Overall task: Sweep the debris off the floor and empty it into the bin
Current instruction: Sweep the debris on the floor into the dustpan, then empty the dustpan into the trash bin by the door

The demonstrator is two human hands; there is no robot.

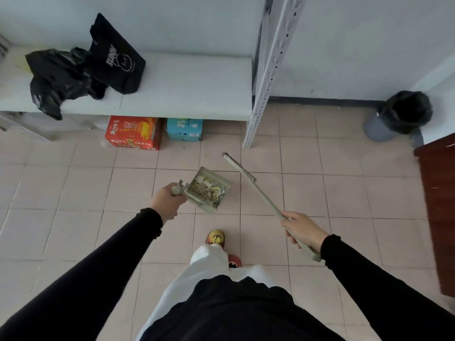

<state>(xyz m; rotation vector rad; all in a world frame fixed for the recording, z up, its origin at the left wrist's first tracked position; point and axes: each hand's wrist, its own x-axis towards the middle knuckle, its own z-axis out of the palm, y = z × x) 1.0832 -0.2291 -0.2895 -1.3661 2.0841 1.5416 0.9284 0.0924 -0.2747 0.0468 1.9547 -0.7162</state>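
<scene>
While left fingers (pixel 172 193) clasp dustpan (pixel 209 190), right grips broom (pixel 261 193).

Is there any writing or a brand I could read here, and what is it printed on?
Black tote bag: white lettering above a smiley face, too blurred to read.
Red carton: large Chinese characters, first looks like "大", rest unreadable.
Blue box: white print, too blurred.
Nothing else carries text.

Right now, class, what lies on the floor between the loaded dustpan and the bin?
In the head view, mostly bare tiles; the broom head crosses the line between dustpan and bin.
</scene>
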